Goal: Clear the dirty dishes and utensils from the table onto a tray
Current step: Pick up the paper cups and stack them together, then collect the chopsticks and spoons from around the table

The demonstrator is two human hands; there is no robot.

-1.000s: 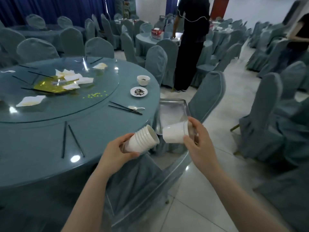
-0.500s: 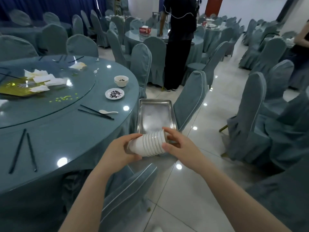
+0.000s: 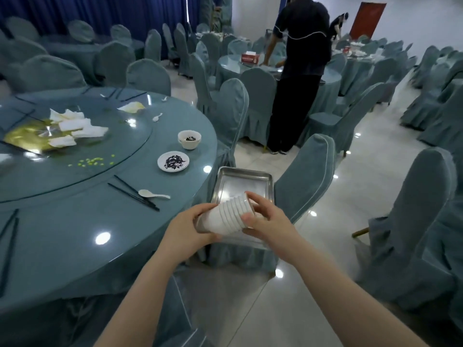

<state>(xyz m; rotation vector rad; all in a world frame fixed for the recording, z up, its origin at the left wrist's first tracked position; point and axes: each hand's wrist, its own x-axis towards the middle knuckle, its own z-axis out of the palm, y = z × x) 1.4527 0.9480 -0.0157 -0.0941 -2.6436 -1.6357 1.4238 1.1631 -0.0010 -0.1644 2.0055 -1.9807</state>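
Observation:
A stack of several white cups (image 3: 226, 216) lies sideways between my hands, low over the near end of a steel tray (image 3: 244, 175) that rests on a chair seat. My left hand (image 3: 188, 231) grips the stack's base. My right hand (image 3: 265, 219) curls round its open rim end. On the round table (image 3: 105, 221) stand a small white bowl (image 3: 189, 139) and a saucer (image 3: 173, 162), both with dark scraps. A white spoon (image 3: 152, 194) lies beside black chopsticks (image 3: 134, 196).
Crumpled napkins (image 3: 75, 128) and green bits litter the glass turntable. More chopsticks (image 3: 8, 236) lie at the table's left edge. Covered chairs (image 3: 308, 171) ring the table and tray. A person in black (image 3: 298, 78) stands at the table behind.
The single cup from my right hand has gone into the stack. Both hands now hold the one stack, and it has come down closer over the tray.

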